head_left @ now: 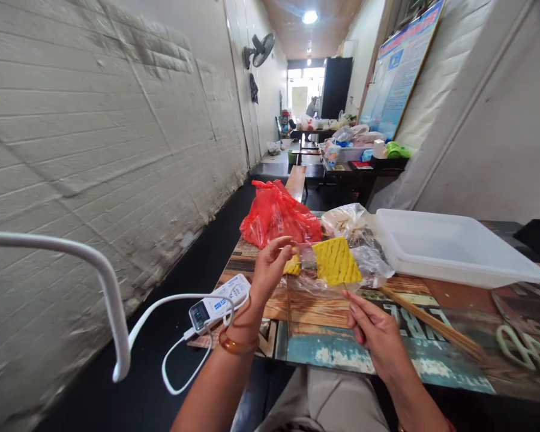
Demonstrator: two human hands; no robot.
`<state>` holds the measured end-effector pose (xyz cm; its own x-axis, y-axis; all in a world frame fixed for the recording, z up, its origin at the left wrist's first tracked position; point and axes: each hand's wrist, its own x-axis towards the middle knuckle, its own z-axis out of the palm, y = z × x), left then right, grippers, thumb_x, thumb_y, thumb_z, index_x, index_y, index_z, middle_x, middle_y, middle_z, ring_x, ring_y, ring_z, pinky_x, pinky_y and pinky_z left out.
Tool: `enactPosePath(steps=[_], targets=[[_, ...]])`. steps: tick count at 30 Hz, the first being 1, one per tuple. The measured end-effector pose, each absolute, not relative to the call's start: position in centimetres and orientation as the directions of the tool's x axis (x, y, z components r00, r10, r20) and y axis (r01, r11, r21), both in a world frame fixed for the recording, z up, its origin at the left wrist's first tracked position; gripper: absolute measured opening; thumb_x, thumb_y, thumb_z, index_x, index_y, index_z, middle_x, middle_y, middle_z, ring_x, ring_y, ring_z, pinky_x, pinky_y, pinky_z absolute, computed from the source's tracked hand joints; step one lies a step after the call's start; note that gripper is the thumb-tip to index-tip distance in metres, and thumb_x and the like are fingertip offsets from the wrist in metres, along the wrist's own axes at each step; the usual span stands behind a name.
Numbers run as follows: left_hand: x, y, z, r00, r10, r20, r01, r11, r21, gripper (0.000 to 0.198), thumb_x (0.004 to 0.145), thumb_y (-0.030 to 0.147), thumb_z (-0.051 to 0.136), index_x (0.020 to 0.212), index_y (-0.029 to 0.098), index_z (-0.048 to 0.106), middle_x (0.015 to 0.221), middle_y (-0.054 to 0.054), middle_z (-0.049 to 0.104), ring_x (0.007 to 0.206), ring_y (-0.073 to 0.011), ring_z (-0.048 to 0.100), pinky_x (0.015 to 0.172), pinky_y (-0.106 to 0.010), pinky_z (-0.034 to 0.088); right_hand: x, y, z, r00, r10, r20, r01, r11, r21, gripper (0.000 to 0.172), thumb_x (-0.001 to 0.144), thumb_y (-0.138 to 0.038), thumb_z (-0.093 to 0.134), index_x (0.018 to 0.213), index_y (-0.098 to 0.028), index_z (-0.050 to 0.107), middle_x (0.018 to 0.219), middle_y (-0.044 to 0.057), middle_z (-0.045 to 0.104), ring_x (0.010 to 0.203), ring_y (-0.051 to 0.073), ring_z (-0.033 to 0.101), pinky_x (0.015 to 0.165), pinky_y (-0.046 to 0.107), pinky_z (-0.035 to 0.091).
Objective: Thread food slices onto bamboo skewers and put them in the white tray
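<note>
My right hand (pixel 375 330) pinches the lower end of a thin skewer (pixel 345 289). At its top is a flat, ridged yellow square of food (pixel 337 261), held up above the table. My left hand (pixel 272 267) is raised to the left of the square, thumb and fingers apart and slightly curved, with nothing visible in it. Just beyond its fingers lies another yellow piece (pixel 292 265), partly hidden, by a clear plastic bag (pixel 371 264). A bundle of thin wooden skewers (pixel 436 327) rests on the table to the right.
A red plastic bag (pixel 279 216) stands at the back left of the patterned table (pixel 324 351). A white plastic tub (pixel 459 246) sits at the back right, with scissors (pixel 517 348) nearer me. At the left edge lies a white power bank (pixel 220 303) with a cable.
</note>
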<state>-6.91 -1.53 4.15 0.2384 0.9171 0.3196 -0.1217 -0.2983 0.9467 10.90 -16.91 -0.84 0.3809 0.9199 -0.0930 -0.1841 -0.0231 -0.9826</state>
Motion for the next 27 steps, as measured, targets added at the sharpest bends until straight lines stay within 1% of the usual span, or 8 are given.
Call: enactPosePath(steps=[2, 5, 9, 11, 13, 15, 22, 27], targets=[[-8.3, -1.3, 3.9, 0.247, 0.873, 0.42, 0.155, -0.464, 0.872, 0.032, 0.082, 0.037, 0.057, 0.106, 0.016, 0.06, 0.103, -0.011, 0.065, 0.089, -0.0195, 0.063, 0.079, -0.033, 0.048, 10.7, -17.7, -0.5, 0.365, 0.923, -0.123, -0.215, -0.045, -0.976, 0.052, 0.07, -0.045, 0.071, 0.114, -0.017, 0.066, 0.057, -0.004, 0.053, 0.038, 0.005, 0.038, 0.033, 0.018, 0.023], [-9.8, -1.1, 3.2, 0.375, 0.772, 0.514, 0.504, -0.635, 0.585, 0.038, 0.078, 0.035, 0.062, 0.111, 0.016, 0.058, 0.109, -0.012, 0.062, 0.1, -0.0239, 0.057, 0.089, -0.039, 0.045, 10.6, -18.6, -0.4, 0.352, 0.924, -0.148, -0.243, -0.063, -0.968, 0.05, 0.071, -0.044, 0.071, 0.113, -0.018, 0.066, 0.057, -0.005, 0.053, 0.04, 0.005, 0.039, 0.034, 0.017, 0.026], [-10.3, -1.6, 2.3, 0.531, 0.736, 0.42, 0.72, -0.653, 0.235, 0.063, 0.063, 0.035, 0.076, 0.118, 0.016, 0.052, 0.116, -0.013, 0.056, 0.108, -0.0292, 0.051, 0.093, -0.043, 0.041, 10.7, -19.3, -1.0, 0.348, 0.921, -0.173, -0.262, -0.082, -0.962, 0.047, 0.072, -0.042, 0.071, 0.113, -0.02, 0.066, 0.058, -0.005, 0.053, 0.041, 0.005, 0.04, 0.036, 0.016, 0.029], [-10.3, -1.8, 2.1, 0.536, 0.762, 0.364, 0.784, -0.609, 0.121, 0.054, 0.064, 0.031, 0.073, 0.112, 0.015, 0.055, 0.112, -0.014, 0.057, 0.104, -0.0293, 0.052, 0.089, -0.042, 0.041, 10.6, -19.6, -1.3, 0.346, 0.92, -0.185, -0.26, -0.095, -0.961, 0.047, 0.072, -0.043, 0.07, 0.114, -0.021, 0.065, 0.058, -0.005, 0.053, 0.042, 0.005, 0.041, 0.036, 0.017, 0.029], [-10.4, -1.7, 2.1, 0.501, 0.801, 0.327, 0.835, -0.547, 0.06, 0.027, 0.074, 0.024, 0.063, 0.099, 0.015, 0.06, 0.1, -0.013, 0.059, 0.097, -0.0271, 0.054, 0.083, -0.039, 0.042, 10.4, -19.8, -1.6, 0.333, 0.923, -0.193, -0.253, -0.109, -0.961, 0.048, 0.073, -0.043, 0.069, 0.115, -0.02, 0.065, 0.058, -0.005, 0.053, 0.042, 0.006, 0.041, 0.037, 0.017, 0.03], [-10.5, -1.3, 2.2, 0.455, 0.832, 0.318, 0.86, -0.503, 0.084, 0.013, 0.082, 0.02, 0.05, 0.087, 0.017, 0.061, 0.089, -0.011, 0.061, 0.088, -0.0234, 0.057, 0.076, -0.034, 0.041, 10.0, -20.0, -1.9, 0.299, 0.933, -0.202, -0.238, -0.132, -0.962, 0.048, 0.074, -0.045, 0.068, 0.115, -0.02, 0.065, 0.057, -0.004, 0.053, 0.041, 0.006, 0.042, 0.037, 0.018, 0.03], [-10.3, 0.8, 3.3, 0.264, 0.872, 0.413, 0.789, -0.441, 0.427, 0.024, 0.088, 0.028, 0.04, 0.074, 0.018, 0.057, 0.067, -0.002, 0.057, 0.064, -0.0142, 0.051, 0.059, -0.025, 0.033, 8.0, -18.9, -1.8, 0.199, 0.966, -0.162, -0.125, -0.139, -0.982, 0.048, 0.074, -0.048, 0.064, 0.108, -0.015, 0.068, 0.051, -0.003, 0.054, 0.037, 0.008, 0.041, 0.037, 0.02, 0.029], [-10.4, 0.2, 4.2, 0.28, 0.842, 0.46, 0.73, -0.498, 0.468, 0.024, 0.088, 0.029, 0.04, 0.071, 0.018, 0.054, 0.064, 0.0, 0.054, 0.06, -0.0127, 0.048, 0.058, -0.024, 0.031, 6.2, -15.7, -1.1, 0.203, 0.973, -0.108, -0.128, -0.083, -0.988, 0.047, 0.072, -0.048, 0.063, 0.102, -0.011, 0.069, 0.045, -0.004, 0.05, 0.035, 0.007, 0.035, 0.035, 0.019, 0.025]])
